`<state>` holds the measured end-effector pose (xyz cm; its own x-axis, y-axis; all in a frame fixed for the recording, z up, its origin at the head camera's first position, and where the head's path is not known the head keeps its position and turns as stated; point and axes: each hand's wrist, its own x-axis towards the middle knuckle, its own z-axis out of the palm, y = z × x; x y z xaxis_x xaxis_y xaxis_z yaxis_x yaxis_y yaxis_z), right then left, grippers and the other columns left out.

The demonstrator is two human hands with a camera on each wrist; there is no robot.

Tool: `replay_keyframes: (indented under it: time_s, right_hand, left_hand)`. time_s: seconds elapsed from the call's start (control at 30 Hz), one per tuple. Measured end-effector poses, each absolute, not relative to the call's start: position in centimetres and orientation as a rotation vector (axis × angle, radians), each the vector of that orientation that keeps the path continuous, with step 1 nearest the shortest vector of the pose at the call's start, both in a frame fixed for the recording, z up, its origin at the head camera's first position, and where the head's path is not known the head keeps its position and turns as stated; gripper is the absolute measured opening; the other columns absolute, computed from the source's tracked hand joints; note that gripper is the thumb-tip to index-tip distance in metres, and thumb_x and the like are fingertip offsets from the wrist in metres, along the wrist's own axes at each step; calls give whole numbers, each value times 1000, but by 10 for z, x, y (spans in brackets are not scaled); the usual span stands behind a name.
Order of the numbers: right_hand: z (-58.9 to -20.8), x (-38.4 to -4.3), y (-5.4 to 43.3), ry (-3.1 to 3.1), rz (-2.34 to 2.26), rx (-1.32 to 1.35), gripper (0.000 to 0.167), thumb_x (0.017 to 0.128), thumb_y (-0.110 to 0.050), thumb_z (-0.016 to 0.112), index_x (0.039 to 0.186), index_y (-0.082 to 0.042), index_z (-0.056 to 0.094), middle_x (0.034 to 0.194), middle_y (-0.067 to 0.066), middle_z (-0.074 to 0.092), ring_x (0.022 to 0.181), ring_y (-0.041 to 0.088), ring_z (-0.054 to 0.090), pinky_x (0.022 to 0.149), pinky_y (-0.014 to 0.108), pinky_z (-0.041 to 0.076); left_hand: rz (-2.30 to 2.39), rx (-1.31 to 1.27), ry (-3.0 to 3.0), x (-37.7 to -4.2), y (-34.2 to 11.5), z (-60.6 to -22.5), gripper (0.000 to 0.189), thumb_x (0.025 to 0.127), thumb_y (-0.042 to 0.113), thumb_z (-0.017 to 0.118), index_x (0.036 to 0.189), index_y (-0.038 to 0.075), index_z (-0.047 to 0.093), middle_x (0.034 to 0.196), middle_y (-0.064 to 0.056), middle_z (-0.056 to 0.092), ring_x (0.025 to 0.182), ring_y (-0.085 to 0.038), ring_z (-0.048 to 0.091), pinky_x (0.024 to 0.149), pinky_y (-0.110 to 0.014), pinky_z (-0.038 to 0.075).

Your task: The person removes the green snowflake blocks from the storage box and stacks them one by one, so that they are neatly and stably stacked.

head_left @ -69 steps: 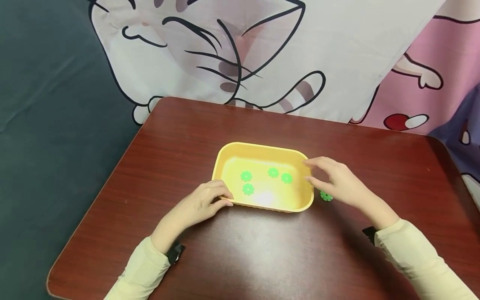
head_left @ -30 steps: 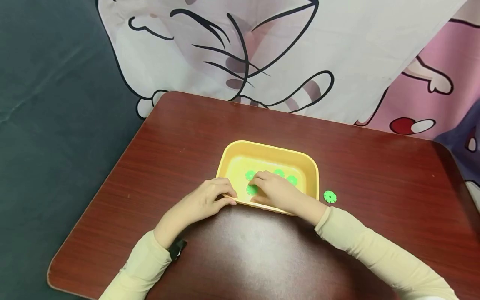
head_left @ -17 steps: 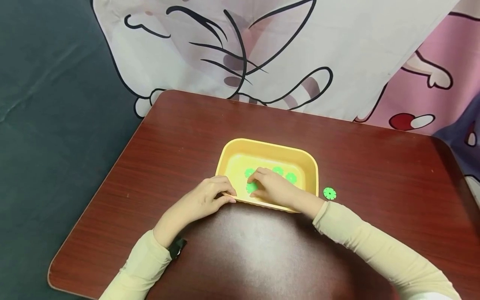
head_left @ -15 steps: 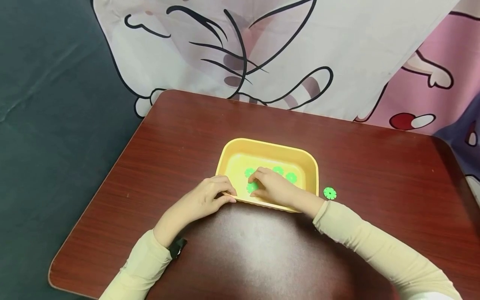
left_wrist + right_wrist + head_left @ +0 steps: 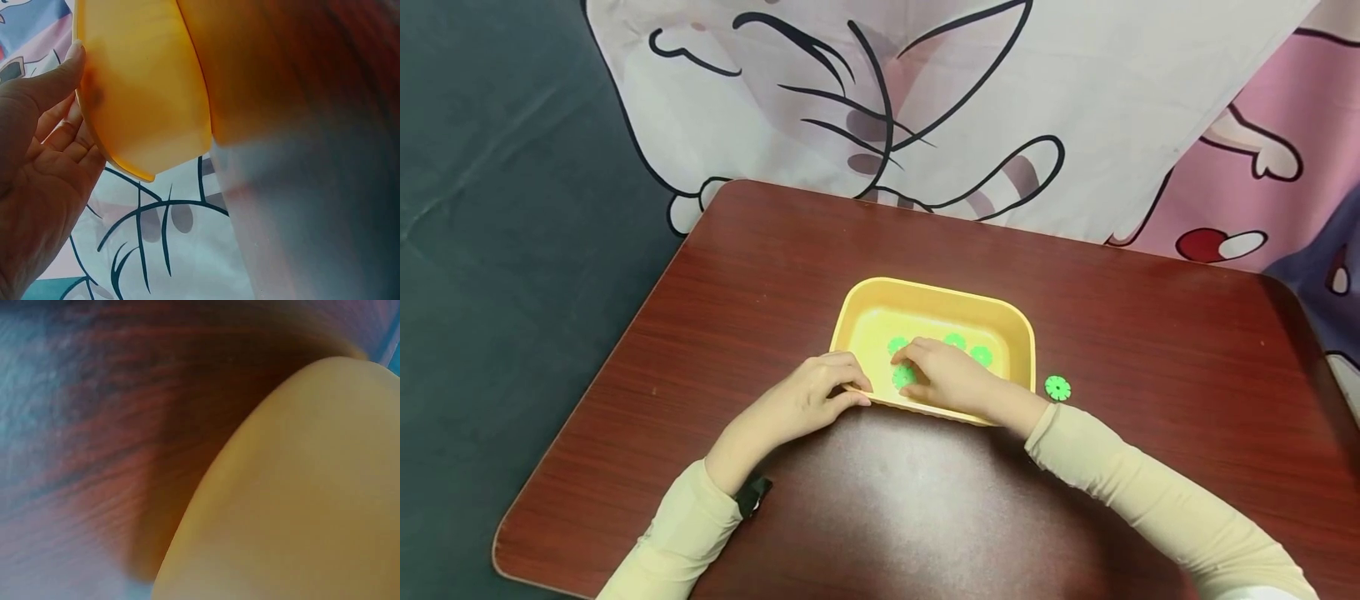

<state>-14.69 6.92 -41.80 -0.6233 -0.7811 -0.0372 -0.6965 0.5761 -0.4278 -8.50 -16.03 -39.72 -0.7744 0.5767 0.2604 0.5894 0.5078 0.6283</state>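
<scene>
In the head view a yellow plastic bin [image 5: 943, 296] stands on the table. My left hand [image 5: 808, 400] grips its near-left rim, fingers inside and thumb outside; the left wrist view shows that hand [image 5: 56, 119] on the bin's wall [image 5: 140, 81]. My right hand [image 5: 951, 375] reaches into the bin with curved fingers and the thumb apart. Between them a green notched disc [image 5: 902, 377] lies on the bin's floor; contact is unclear. More green discs lie inside, one [image 5: 898, 347] beyond my fingertips and one [image 5: 981, 357] farther right. In the right wrist view only the bin's outer wall [image 5: 300, 487] shows.
Another green notched disc [image 5: 1057, 387] lies on the table just right of the bin. The dark red wooden table [image 5: 760, 275] has rounded corners. Behind it hangs a cartoon-cat cloth [image 5: 1097, 108].
My right hand moved from beyond the bin's right rim into the bin, over the near-left disc, and has stayed nearly still for the last second. My left hand kept its grip.
</scene>
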Motion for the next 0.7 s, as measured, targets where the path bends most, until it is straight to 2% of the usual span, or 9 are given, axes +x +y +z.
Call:
replay_keyframes:
  time_s: [0.2,0.37,0.7]
  right_hand:
    - [-419,-146,71,2600,-518,-1375,30,85,-24,68,109,-7,64,104,3,59,92,14,57,80,28,49]
    - [-420,-146,71,2610,-527,-1409,29,85,-25,70,106,-6,65,100,1,60,85,11,57,75,25,50]
    - [-421,-147,71,2648,-506,-1467,25,80,-22,72,100,-7,66,97,0,61,86,11,59,75,25,50]
  left_hand:
    - [-1135,-1047,-2716,-85,-161,-398,4,82,14,71,83,12,68,81,7,59,77,-5,53,70,-20,46]
    - [-1143,-1037,-2739,-84,-162,-398,4,83,15,71,84,12,68,82,7,59,77,-5,53,70,-19,46]
    - [-1161,-1027,-2719,-84,-161,-399,5,82,14,72,83,12,68,81,7,59,78,-6,54,71,-20,47]
